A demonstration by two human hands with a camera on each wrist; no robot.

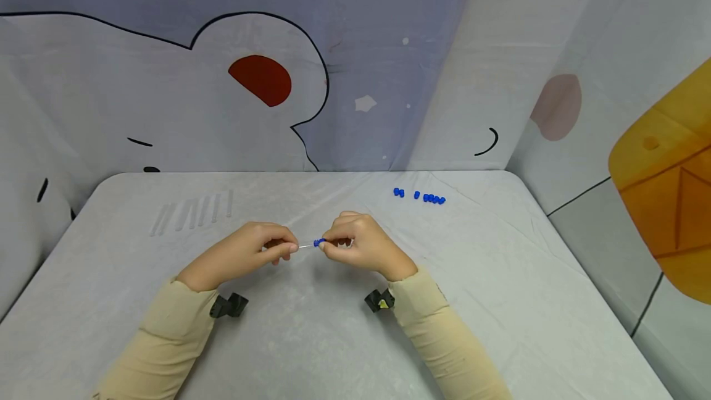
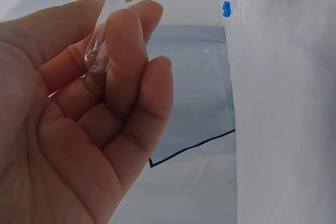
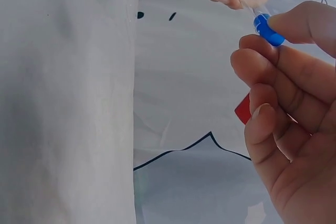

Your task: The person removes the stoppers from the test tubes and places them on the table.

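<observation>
My left hand (image 1: 261,249) pinches a clear test tube (image 2: 100,51) between thumb and fingers, its rounded closed end showing near the palm in the left wrist view. At the tube's other end is a blue stopper (image 3: 269,30). My right hand (image 1: 358,245) grips that stopper between thumb and fingertips. In the right wrist view the stopper sits at the mouth of the tube, in line with it. Both hands are held close together over the middle of the table, the tube lying nearly level between them.
Several clear tubes (image 1: 192,213) lie side by side at the back left of the white-covered table (image 1: 311,338). Several blue stoppers (image 1: 431,198) are in a loose row at the back right. A printed cloth wall (image 1: 378,66) rises behind the table.
</observation>
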